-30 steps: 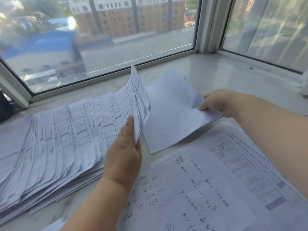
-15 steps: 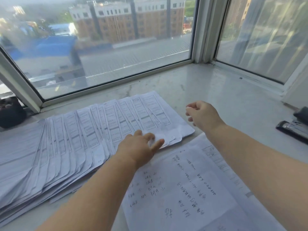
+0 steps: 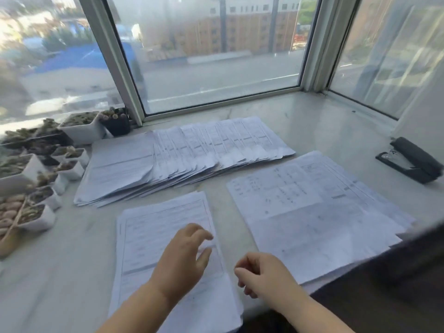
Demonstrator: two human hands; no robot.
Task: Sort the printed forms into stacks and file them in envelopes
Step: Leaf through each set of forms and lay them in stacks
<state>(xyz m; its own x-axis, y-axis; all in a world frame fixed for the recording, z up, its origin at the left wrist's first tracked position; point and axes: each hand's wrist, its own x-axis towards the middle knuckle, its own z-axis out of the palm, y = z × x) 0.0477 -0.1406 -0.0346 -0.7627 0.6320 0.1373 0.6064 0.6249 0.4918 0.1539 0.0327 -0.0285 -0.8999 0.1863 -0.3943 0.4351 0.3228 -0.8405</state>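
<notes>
**Now over the near stack, nothing picked up yet**

I have my left hand [image 3: 182, 258] loosely spread above the near stack [image 3: 153, 239], likely to take its top sheet. My right hand [image 3: 260, 272] hangs loosely curled, empty. Fanned forms [image 3: 192, 155] lie overlapped beyond, probably so each shows.

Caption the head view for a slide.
Left hand over near stack; right hand idle; fanned forms behind.
</notes>
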